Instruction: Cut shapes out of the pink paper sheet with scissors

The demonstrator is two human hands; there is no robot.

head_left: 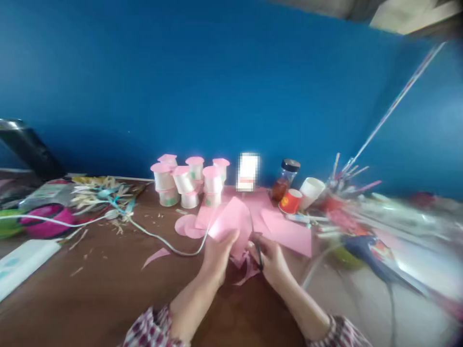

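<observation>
My left hand (218,254) grips a piece of pink paper (231,220) by its lower left side, holding it above the brown table. Against the paper's right edge, my right hand (272,260) is closed on dark-handled scissors (259,253); the blades are blurred, and I cannot tell how far apart they stand. Below both hands lie pink paper scraps (248,271). Pink paper circles (187,225) lie just left of the held paper. More pink sheets (289,233) are spread behind and to the right.
White paper cups (185,180) topped with pink paper stand stacked near the blue wall. Behind the sheets are a dark-lidded jar (285,178), a red cup (290,201) and a white cup (311,190). A white cable (162,238) crosses the table at left. Blurred clutter fills the right.
</observation>
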